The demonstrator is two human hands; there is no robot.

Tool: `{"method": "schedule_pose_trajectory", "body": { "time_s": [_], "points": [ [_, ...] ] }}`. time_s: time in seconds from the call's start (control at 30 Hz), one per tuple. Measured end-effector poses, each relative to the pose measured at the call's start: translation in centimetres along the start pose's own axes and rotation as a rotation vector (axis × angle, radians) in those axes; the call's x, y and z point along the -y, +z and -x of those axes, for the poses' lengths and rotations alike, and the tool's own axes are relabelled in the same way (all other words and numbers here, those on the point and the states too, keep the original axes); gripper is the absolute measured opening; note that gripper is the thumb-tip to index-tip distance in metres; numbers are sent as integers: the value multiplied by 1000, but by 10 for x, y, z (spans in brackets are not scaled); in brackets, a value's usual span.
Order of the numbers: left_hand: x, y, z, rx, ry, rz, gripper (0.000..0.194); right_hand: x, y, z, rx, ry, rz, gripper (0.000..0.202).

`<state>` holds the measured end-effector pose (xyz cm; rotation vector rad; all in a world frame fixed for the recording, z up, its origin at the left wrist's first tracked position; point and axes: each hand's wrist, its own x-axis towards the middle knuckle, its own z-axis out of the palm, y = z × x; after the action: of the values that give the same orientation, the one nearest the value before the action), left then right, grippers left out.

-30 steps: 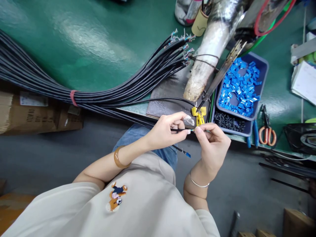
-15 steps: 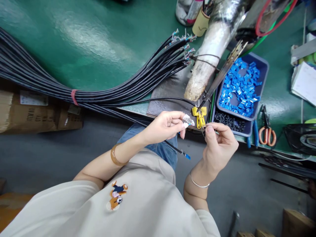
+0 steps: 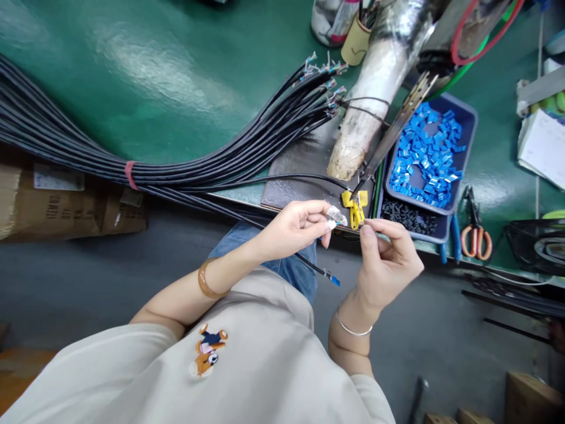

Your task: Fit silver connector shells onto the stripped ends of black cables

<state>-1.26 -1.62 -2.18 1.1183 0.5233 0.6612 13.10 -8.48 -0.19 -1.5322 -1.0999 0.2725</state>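
Note:
My left hand (image 3: pixel 304 227) is closed in a pinch on a stripped cable end (image 3: pixel 336 217), where silvery foil and thin coloured wires show past the fingertips. Just to its right, my right hand (image 3: pixel 388 253) pinches thumb against forefinger; whatever lies between them is too small to make out. A yellow clamp-like tool (image 3: pixel 355 209) stands at the bench edge, directly beyond my right fingertips. Below my left hand hangs another black cable end tipped with a blue connector (image 3: pixel 334 280).
A thick bundle of black cables (image 3: pixel 185 175), tied with a red band (image 3: pixel 130 175), crosses the green bench (image 3: pixel 145 76). A wrapped post (image 3: pixel 362 112) leans over the bench. Blue connectors fill a tray (image 3: pixel 470 126) above a bin of black parts (image 3: pixel 408 218). Orange-handled scissors (image 3: pixel 475 242) lie right.
My right hand has shifted slightly left toward my left hand. A thin strand seen below its fingertips before no longer shows clearly. My left hand keeps its pinch.

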Motion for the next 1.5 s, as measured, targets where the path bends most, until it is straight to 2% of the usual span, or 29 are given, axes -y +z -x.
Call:
{"method": "schedule_pose_trajectory", "body": {
  "time_s": [0.23,0.4,0.83,0.97,1.07,1.2,1.33,1.4,1.5],
  "points": [
    [1,6,1,-73,65,-69,10,-4,9,6,35,19,42,7],
    [-1,7,2,-77,72,-130,12,-4,9,6,46,25,102,10],
    [2,6,4,-78,127,-242,12,-5,10,6,61,43,74,10],
    [3,7,4,-79,99,-234,10,-6,6,5,134,15,74,8],
    [4,7,5,-67,62,-170,17,-7,2,2,199,62,23,9],
    [2,3,4,-30,32,-46,18,-6,-5,-3,105,127,-80,23],
    [1,-3,2,54,-4,49,14,-2,-11,-4,87,106,-111,13],
    [0,-4,1,69,-38,83,17,-1,-9,-3,62,40,-105,14],
    [0,-4,2,62,-69,118,19,-1,-4,-1,-54,-141,-144,12]
  ]
}}
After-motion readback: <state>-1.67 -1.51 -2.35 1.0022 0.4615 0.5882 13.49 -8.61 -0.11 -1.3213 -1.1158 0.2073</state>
